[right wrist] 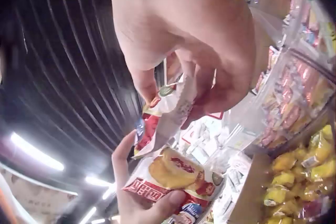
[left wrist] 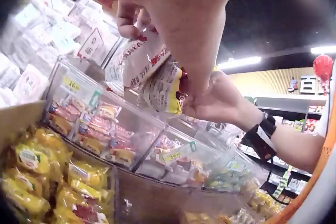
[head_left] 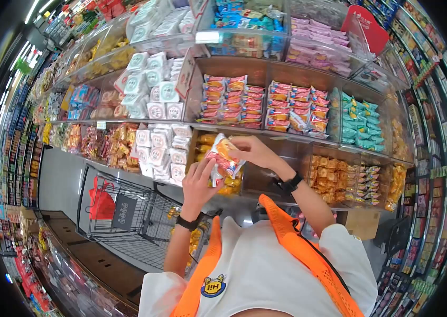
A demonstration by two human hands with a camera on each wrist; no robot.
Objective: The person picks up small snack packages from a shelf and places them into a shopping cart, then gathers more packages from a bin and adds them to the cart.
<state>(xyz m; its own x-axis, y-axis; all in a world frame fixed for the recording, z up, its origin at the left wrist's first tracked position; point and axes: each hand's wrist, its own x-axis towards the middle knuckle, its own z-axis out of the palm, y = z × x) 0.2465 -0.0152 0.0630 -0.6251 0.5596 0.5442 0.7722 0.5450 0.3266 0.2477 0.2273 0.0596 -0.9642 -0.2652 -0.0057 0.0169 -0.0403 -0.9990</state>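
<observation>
In front of the chest, above a bin of yellow packets [head_left: 232, 185], both hands hold white-and-red snack packets [head_left: 224, 148]. The right wrist view separates two of them. My left hand [head_left: 197, 180] grips the lower packet [right wrist: 176, 174], printed with a golden bread roll, its thumb over the front. My right hand [head_left: 259, 153] pinches the upper packet [right wrist: 167, 113] between thumb and fingers, seen edge-on and tilted. From the left wrist, a white wrapper [left wrist: 144, 61] and a printed back label with a yellow edge [left wrist: 167, 88] show between the hands.
Clear-fronted bins hold pink-red packets [head_left: 292, 103], teal packets [head_left: 361, 121] and white square packets [head_left: 160, 145]. Brown-orange packets [head_left: 326, 174] lie at the lower right. A dark shopping cart [head_left: 133, 227] with a red bag [head_left: 101, 199] stands at the left.
</observation>
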